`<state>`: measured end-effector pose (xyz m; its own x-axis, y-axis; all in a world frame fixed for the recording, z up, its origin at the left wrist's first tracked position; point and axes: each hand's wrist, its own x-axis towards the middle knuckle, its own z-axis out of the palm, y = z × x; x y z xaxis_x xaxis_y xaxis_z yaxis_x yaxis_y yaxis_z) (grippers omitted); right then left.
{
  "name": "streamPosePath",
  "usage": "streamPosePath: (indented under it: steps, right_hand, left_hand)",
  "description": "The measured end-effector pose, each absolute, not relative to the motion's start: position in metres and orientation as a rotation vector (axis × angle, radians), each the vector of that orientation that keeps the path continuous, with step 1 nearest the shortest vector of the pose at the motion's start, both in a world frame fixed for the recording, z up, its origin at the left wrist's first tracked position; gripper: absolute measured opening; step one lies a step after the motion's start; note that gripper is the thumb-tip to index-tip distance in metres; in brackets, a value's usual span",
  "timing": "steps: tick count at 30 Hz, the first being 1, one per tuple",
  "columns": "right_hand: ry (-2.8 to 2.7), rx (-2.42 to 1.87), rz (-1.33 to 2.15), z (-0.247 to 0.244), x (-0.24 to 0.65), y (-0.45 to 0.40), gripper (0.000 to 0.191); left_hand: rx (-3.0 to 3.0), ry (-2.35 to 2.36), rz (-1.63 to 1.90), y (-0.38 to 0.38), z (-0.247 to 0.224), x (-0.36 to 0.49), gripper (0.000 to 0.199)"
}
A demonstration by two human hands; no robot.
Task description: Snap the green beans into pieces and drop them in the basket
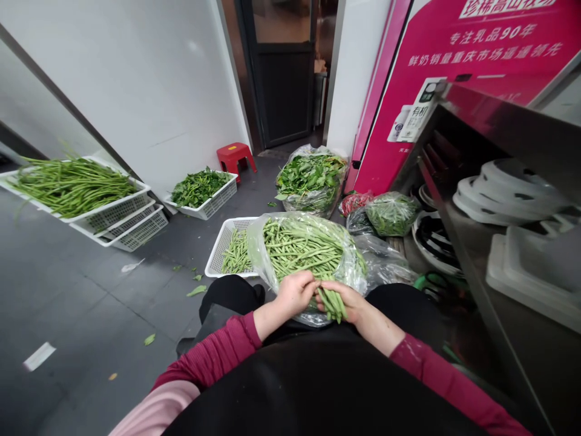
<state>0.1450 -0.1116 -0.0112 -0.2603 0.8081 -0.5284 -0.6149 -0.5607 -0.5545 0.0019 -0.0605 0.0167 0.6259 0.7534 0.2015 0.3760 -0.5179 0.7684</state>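
A bunch of green beans (334,304) is held in my right hand (349,299), its fingers wrapped round them. My left hand (296,293) is closed in a pinch at the tips of the bunch, touching my right fingers; what it grips is too small to make out. Both hands are over the near edge of a clear plastic bag (259,242) full of green beans (304,245). Left of the bag, partly behind it, a white basket (219,247) holds shorter bean pieces (236,251).
Stacked white baskets (136,229) with long green stalks (77,188) stand at the left. Beyond are a basket of leaves (200,188), a red stool (236,158) and a bag of leafy greens (311,175). A metal shelf (467,242) is close on the right.
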Motion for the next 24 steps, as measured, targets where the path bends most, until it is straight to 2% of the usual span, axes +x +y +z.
streamPosePath:
  steps: [3,7,10,13,16,20,24]
  right_hand:
    - [-0.392,-1.028,1.942,-0.009,0.143,-0.118,0.011]
    - [-0.681,-1.074,1.947,-0.002,0.153,-0.122,0.013]
    - [-0.604,-1.117,1.852,0.004,0.167,-0.114,0.013]
    - [-0.367,-1.171,1.687,0.013,0.179,-0.095,0.012]
    - [-0.366,-1.162,1.709,0.031,0.176,-0.068,0.011]
    - [-0.524,-1.090,1.840,0.066,0.136,-0.009,0.016]
    - [-0.667,-1.074,1.825,0.091,0.063,0.085,0.008]
  left_hand:
    - [2.584,0.607,0.479,-0.053,0.021,-0.008,0.026]
    - [2.739,0.177,0.103,-0.043,0.026,-0.018,0.017]
    - [2.776,0.433,0.073,-0.033,0.023,-0.016,0.020]
    - [2.736,0.809,0.223,-0.026,0.018,-0.006,0.027]
    - [2.775,0.891,0.384,-0.022,0.017,-0.001,0.036]
    - [2.762,1.120,0.370,-0.015,0.009,-0.012,0.027]
    - [2.663,1.206,0.240,-0.001,-0.011,-0.025,0.023]
